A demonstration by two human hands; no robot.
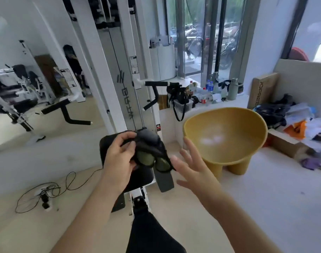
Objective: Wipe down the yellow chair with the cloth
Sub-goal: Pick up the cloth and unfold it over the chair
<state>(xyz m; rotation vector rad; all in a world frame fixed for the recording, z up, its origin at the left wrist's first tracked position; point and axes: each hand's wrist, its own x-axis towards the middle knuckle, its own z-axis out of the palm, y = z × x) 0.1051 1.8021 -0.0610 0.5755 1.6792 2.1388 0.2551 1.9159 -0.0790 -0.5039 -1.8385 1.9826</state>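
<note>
2 hands are up: your left hand (pixel 119 157) curls round a dark bundle (pixel 150 154) with 2 olive rounds — likely the cloth, though I cannot be sure — and your right hand (pixel 194 168) is spread, holding nothing, probably to help unfold it. Just beyond it the yellow chair (pixel 247 128) stands on the floor (pixel 265 198), a glossy bowl seat on stubby legs.

Two bare hands: one left hand (pixel 119 157), one right hand (pixel 190 168). One yellow bowl-shaped moulded chair (pixel 229 128) — two stubby legs (pixel 237 167) showing. One dark goggle-like piece (pixel 152 143) with two round greenish lenses (pixel 145 158). One tall brown cardboard box (pixel 261 92). One tangled black floor cable (pixel 46 190).
</note>
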